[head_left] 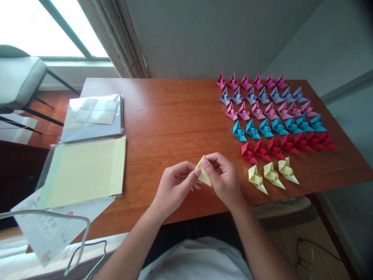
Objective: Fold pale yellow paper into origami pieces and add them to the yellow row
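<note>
Biggest thing here: a reddish-brown wooden table (163,124), glossy under window light. Pale chair (20,83) beyond its left end. On the table's left side, a clear packet of yellow paper (87,171), just beside a second glossy packet (72,134); a printed sheet (55,229) pokes out from under the yellow one.

Right side: folded paper pieces in rows. I count, nearest the wall first: six in the magenta row (258,82), seven in the lavender row (263,96), seven in the pink row (271,111), seven in the blue row (278,126), seven in the red row (288,144). Shortest, by the near edge, the pale yellow row (271,174): three.

Left hand (179,182) and right hand (223,175) meet over the table's near edge, both pinched on one piece. Smallest: that folded yellow paper (205,179), a pointed shape between the two thumbs, left of the yellow row.
</note>
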A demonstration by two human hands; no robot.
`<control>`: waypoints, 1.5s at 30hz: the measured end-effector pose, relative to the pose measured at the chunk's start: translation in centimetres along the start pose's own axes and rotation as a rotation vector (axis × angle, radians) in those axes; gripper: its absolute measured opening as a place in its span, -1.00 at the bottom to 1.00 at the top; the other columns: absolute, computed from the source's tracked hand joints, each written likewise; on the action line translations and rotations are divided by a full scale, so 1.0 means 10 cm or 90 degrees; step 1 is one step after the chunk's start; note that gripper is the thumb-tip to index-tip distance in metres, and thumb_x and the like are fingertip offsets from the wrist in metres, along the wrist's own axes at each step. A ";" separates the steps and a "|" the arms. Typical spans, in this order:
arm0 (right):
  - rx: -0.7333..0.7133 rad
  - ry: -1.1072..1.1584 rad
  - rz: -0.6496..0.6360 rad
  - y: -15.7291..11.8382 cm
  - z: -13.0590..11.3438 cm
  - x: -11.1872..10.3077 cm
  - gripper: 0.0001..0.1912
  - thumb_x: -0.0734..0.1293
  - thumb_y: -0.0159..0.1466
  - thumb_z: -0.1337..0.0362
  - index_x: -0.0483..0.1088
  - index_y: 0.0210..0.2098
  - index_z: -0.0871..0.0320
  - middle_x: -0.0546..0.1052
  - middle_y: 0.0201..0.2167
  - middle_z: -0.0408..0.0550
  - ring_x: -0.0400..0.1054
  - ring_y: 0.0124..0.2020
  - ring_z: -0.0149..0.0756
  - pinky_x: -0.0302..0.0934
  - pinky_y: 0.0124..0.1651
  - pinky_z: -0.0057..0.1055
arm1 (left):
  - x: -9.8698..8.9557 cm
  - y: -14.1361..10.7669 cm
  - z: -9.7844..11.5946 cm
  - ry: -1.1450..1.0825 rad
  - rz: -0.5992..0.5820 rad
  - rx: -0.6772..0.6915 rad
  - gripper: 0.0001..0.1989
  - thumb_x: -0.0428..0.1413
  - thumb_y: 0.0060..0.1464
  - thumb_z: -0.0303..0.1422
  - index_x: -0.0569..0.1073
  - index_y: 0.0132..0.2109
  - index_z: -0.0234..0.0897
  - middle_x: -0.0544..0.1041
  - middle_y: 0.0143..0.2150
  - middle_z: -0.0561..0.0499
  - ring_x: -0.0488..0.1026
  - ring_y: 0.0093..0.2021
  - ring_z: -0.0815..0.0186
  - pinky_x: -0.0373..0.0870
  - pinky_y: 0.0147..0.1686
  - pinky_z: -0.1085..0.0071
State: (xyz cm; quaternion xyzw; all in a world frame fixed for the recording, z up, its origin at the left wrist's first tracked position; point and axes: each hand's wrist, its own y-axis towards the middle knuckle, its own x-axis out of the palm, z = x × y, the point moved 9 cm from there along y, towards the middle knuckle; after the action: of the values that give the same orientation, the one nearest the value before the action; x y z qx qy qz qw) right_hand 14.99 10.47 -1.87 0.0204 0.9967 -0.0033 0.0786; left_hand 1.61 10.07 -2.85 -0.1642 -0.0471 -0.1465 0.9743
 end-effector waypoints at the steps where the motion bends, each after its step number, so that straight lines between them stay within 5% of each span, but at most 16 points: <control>1: -0.002 -0.008 -0.002 0.00 0.00 0.00 -0.77 0.34 0.37 0.09 0.45 -0.31 0.11 0.50 -0.47 -0.17 0.37 -0.47 -0.38 0.24 -0.42 -0.48 | -0.02 0.00 0.00 0.002 0.012 0.002 -0.69 0.24 0.17 -0.15 0.52 -0.34 -0.33 0.57 -0.50 0.01 0.50 -0.48 0.37 0.39 -0.47 0.53; 8: 0.011 -0.046 -0.048 -0.02 0.03 0.05 -0.76 0.32 0.37 0.08 0.47 -0.29 0.11 0.55 -0.41 -0.11 0.42 -0.42 -0.32 0.29 -0.36 -0.43 | -0.09 0.01 -0.01 0.001 0.061 0.020 -0.71 0.23 0.19 -0.16 0.54 -0.31 -0.33 0.57 -0.46 0.01 0.52 -0.46 0.37 0.40 -0.47 0.54; 36: -0.001 -0.064 0.004 -0.04 0.02 -0.06 -0.79 0.35 0.36 0.15 0.45 -0.35 0.11 0.47 -0.50 -0.19 0.33 -0.47 -0.38 0.19 -0.40 -0.46 | -0.13 0.01 -0.04 -0.004 0.092 0.016 -0.69 0.26 0.16 -0.16 0.49 -0.38 -0.33 0.56 -0.50 0.03 0.46 -0.53 0.43 0.31 -0.55 0.57; 45: 0.043 0.007 -0.006 -0.04 0.08 -0.05 -0.79 0.37 0.35 0.14 0.45 -0.34 0.13 0.47 -0.51 -0.20 0.33 -0.49 -0.41 0.16 -0.46 -0.51 | -0.06 0.03 0.04 0.003 0.039 0.048 -0.69 0.15 0.26 -0.17 0.50 -0.32 -0.35 0.55 -0.45 0.03 0.47 -0.45 0.43 0.38 -0.43 0.55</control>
State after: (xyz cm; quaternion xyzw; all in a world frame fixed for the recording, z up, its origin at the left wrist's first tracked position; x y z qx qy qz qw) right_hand 15.61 10.01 -2.61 0.0187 0.9965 -0.0370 0.0724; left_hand 1.16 10.61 -2.69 -0.1282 -0.0455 -0.1149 0.9840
